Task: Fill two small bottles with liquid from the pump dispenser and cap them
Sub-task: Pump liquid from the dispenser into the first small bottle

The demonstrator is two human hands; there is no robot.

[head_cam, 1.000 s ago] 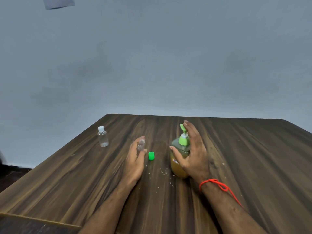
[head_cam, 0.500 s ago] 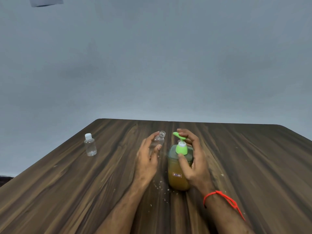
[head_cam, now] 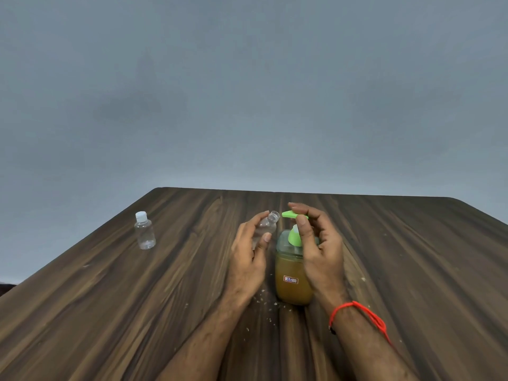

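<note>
Now open bottle (head_cam: pixel 268 225) nearer pump spout (head_cam: pixel 289 214).

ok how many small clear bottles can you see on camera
2. A capped bottle stands on the table's left side; an open bottle is tilted in the left hand, its mouth near the pump spout.

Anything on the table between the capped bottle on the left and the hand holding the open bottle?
No. In the head view, only bare wooden table lies between the capped bottle and the left hand.
</note>
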